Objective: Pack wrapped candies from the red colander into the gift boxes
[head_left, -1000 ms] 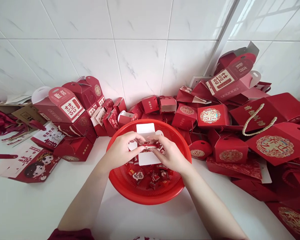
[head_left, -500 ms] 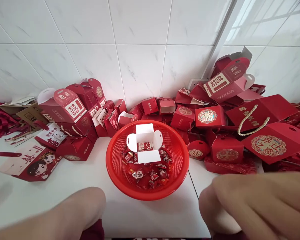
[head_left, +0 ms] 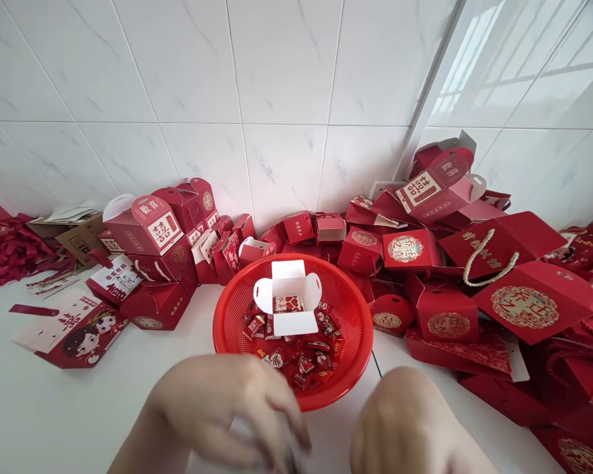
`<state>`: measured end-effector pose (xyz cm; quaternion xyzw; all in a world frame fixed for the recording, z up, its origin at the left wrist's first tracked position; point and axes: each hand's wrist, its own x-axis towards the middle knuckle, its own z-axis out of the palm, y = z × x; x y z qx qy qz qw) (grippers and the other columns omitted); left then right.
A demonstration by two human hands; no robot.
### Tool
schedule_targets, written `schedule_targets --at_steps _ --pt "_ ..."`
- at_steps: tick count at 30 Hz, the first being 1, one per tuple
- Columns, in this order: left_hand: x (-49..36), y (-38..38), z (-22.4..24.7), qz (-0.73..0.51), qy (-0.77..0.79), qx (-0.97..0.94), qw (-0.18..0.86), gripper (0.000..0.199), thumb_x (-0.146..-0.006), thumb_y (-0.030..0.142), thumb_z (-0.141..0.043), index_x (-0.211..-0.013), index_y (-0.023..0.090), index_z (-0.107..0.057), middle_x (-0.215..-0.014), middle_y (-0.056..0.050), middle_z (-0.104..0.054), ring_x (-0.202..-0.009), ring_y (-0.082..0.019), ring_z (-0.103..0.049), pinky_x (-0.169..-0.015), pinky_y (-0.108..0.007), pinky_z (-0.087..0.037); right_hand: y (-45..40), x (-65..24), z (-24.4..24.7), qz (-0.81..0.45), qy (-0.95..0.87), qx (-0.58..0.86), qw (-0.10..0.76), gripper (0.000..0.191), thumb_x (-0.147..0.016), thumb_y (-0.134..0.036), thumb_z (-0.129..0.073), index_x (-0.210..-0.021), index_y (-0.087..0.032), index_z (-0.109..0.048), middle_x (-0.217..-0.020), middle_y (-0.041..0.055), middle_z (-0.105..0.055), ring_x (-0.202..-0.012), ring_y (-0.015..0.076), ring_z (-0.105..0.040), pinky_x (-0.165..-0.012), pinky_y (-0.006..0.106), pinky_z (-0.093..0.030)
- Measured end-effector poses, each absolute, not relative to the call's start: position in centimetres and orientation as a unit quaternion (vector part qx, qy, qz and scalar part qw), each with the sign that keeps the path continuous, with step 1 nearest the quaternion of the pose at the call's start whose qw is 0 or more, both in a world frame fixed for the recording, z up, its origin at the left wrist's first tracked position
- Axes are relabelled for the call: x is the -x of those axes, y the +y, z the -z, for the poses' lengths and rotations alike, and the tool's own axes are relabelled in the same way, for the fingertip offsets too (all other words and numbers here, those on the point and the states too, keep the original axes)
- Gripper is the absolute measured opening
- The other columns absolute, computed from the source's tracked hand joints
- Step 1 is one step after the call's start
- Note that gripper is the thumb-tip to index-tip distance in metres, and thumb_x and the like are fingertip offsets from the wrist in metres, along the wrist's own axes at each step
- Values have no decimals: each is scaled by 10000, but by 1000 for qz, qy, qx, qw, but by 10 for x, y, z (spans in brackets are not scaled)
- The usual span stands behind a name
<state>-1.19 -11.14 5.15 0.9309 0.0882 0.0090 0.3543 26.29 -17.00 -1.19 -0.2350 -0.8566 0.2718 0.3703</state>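
A red plastic basket (head_left: 221, 322) of wrapped candies (head_left: 304, 362) stands before me on the white table. An open red box with a white inside (head_left: 294, 324) sits upright on the candies, a patterned red item (head_left: 287, 303) within it. My left hand (head_left: 232, 408) is at the basket's near rim, its fingers bent downward and blurred. Something greyish shows between its fingertips, too smeared to name. My right hand (head_left: 400, 421) is low, just right of the basket's near side. I see its blurred back; its fingers are hidden.
Red gift boxes are stacked at the left (head_left: 151, 230) and heaped at the right (head_left: 499, 250), against a white tiled wall (head_left: 286, 72). A flattish box with cartoon faces (head_left: 86, 332) lies on the left. Dark red ribbons (head_left: 14, 253) are piled at the far left.
My left hand has moved right, to the basket's near rim. My right hand has moved left, toward the basket. The view has shifted slightly, and a hand at the left edge is gone.
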Motion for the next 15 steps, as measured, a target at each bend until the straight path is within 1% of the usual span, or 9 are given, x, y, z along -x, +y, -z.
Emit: schedule_targets --at_steps 1,2,5,6,8,10,12,14,15 --pt "10 -104 -57 -5 135 -923 359 297 -943 376 -469 -990 310 -755 -1123 -66 -734 -986 -197 -707 -921 -265 -537 -158 -262 3 -280 -858 233 362 256 -926 -451 -636 -1066 -244 -694 -818 29 -710 -764 193 -692 -703 319 -569" --pt "9 -97 -59 -13 196 -917 347 294 -955 339 -468 -1062 295 -739 -1140 -59 -729 -1026 -203 -691 -949 -284 -517 -147 -262 -7 -293 -860 229 349 267 -922 -456 -639 -1075 -244 -693 -858 35 -720 -799 194 -698 -714 316 -572" --pt "1 -77 -47 -79 371 -887 262 283 -963 323 -488 -1151 275 -694 -1157 -37 -717 -1060 -223 -664 -909 -322 -502 -114 -266 -33 -360 -866 208 277 242 -959 -406 -594 -1117 -243 -679 -945 37 -736 -860 183 -705 -750 299 -575" --pt "-3 -71 -39 -98 400 -881 235 296 -965 330 -486 -1178 263 -680 -1183 -45 -706 -1081 -237 -655 -909 -336 -496 -106 -267 -38 -385 -866 206 245 229 -983 -372 -558 -1136 -244 -670 -974 34 -738 -864 175 -707 -764 296 -574" --pt "-10 -59 -22 -87 416 -885 190 318 -962 353 -494 -1209 248 -665 -1191 -66 -699 -1109 -273 -639 -939 -383 -476 -94 -268 -39 -394 -850 256 237 227 -1011 -322 -499 -1172 -250 -642 -954 20 -738 -790 159 -702 -741 296 -571" --pt "-15 -50 -7 -47 420 -893 154 289 -921 365 -567 -1147 235 -694 -1124 -88 -708 -1121 -319 -617 -939 -426 -466 -86 -265 -31 -354 -824 337 285 226 -1004 -296 -504 -1198 -257 -612 -919 13 -738 -729 160 -687 -703 306 -565" --pt "-16 -44 3 -11 422 -898 123 218 -867 344 -646 -1029 226 -732 -1036 -106 -705 -1138 -354 -584 -879 -425 -482 -81 -262 -20 -305 -803 391 331 234 -974 -264 -542 -1201 -260 -597 -953 22 -741 -777 179 -689 -719 324 -563" --pt "-13 -41 9 -15 413 -905 102 129 -862 290 -648 -899 227 -754 -933 -107 -691 -1131 -346 -570 -817 -391 -490 -78 -262 -13 -280 -799 408 342 212 -954 -227 -554 -1157 -255 -611 -1018 29 -735 -872 194 -690 -778 341 -558" --pt "-10 -39 11 -36 406 -908 96 140 -873 264 -629 -828 227 -756 -867 -99 -678 -1100 -324 -579 -809 -375 -488 -77 -263 -12 -275 -799 412 340 190 -952 -217 -551 -1125 -252 -621 -1029 28 -732 -890 194 -687 -793 341 -552"
